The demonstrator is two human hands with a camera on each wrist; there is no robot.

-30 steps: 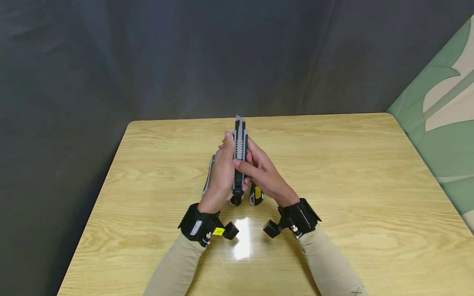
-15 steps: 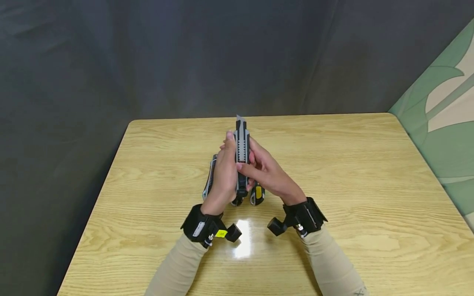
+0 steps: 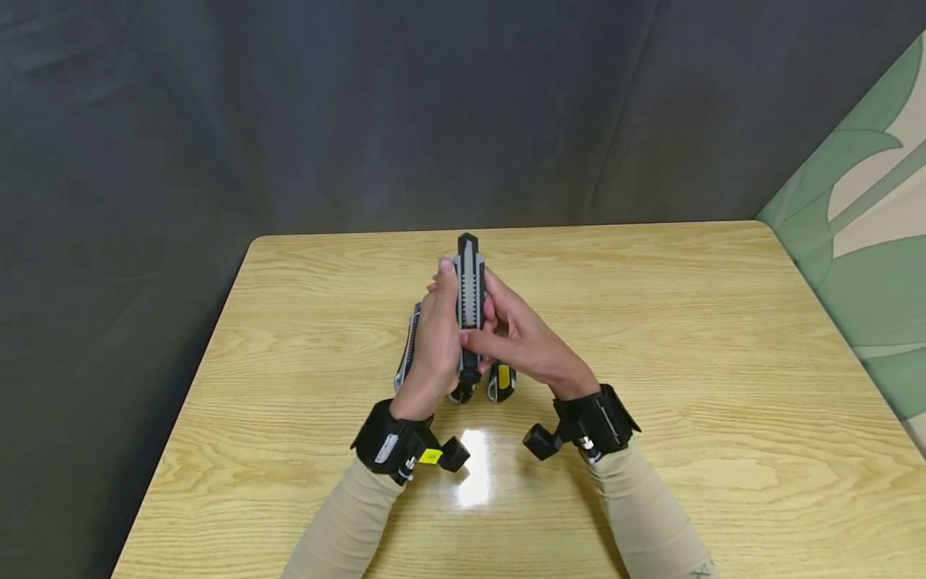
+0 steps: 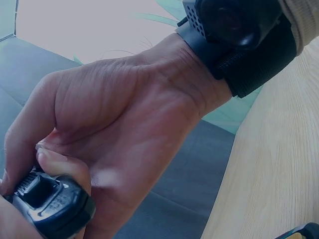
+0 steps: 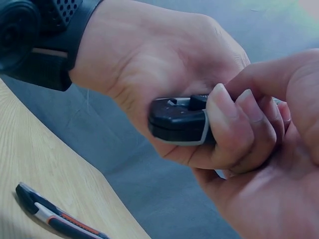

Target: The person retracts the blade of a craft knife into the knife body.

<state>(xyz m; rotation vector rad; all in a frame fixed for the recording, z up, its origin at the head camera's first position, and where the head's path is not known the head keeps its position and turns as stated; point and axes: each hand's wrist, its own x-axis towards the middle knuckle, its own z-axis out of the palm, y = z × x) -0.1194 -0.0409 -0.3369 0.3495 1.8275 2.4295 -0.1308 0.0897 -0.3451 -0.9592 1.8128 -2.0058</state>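
Note:
A black-and-grey utility knife (image 3: 469, 293) is held up over the table with its front end pointing away; no blade sticks out of its tip. My left hand (image 3: 434, 346) grips its left side, thumb lying along the body. My right hand (image 3: 531, 346) holds it from the right with curled fingers, its thumb pressing on the knife's upper face near the rear. In the right wrist view the butt of the utility knife (image 5: 179, 122) shows between curled fingers. Part of the handle is hidden by both hands.
On the wooden table (image 3: 687, 338) lie another knife (image 3: 408, 354) left of the hands and a yellow-marked knife (image 3: 502, 382) to the right. A dark rounded end (image 3: 461, 393) shows just below the held knife. A dark curtain (image 3: 434, 121) hangs behind the table.
The blade tip that stuck out of the utility knife has drawn back into the body. My right thumb has slid toward me along it. Both hands otherwise stay almost in place.

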